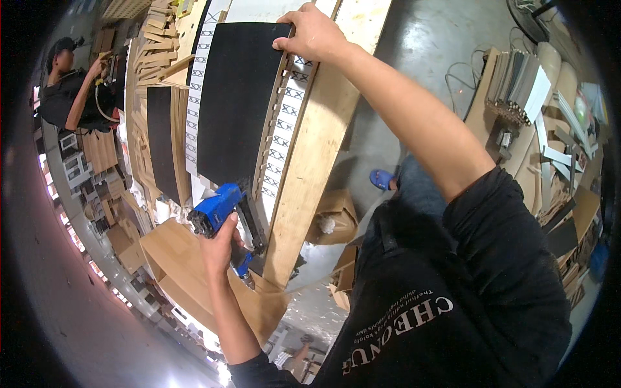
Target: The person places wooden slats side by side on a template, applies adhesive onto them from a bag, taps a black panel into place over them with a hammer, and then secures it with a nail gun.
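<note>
My left hand (222,247) is wrapped round the handle of a blue and black air nail gun (220,205). The nail gun lies across the near end of a long black panel (236,97), where its nose end is hard to make out. At the panel's far right corner, my right hand (314,33) grips the edge, thumb on the near side and fingers beyond. Wooden strips show along the panel's right side. Beside them runs a white strip with printed black crosses (279,143), laid on a pale wooden board (317,136).
Another dark panel (162,139) and stacked wood slats (158,45) lie to the left. An open cardboard box (187,258) stands near my left forearm, a smaller carton (335,216) on the floor. Bundled strips (517,90) lie at right. A co-worker (71,90) stands far left.
</note>
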Tool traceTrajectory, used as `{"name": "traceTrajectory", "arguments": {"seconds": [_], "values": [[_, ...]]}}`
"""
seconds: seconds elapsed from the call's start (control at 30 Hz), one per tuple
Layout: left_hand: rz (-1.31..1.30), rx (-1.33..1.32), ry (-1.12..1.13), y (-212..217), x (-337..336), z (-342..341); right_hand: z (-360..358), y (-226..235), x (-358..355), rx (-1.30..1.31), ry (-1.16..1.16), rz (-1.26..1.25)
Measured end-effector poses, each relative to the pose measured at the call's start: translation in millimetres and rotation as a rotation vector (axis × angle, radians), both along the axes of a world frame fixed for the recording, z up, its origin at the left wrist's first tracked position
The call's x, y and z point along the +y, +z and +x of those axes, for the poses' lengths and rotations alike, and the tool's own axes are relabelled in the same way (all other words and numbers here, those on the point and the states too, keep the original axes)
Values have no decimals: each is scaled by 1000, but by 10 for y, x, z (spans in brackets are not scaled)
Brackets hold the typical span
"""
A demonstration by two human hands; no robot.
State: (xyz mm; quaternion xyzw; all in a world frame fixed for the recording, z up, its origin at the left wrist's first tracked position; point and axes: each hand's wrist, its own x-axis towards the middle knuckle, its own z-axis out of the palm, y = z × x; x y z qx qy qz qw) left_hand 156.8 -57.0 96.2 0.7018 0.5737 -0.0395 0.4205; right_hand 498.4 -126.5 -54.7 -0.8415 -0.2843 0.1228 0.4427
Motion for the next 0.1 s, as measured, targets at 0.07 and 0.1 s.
{"name": "traceTrajectory", "arguments": {"seconds": [0.07, 0.1], "values": [[14, -25, -3, -14, 6, 21, 11, 2, 0, 13, 18, 6], [13, -32, 25, -21, 5, 28, 8, -1, 0, 13, 21, 13]]}}
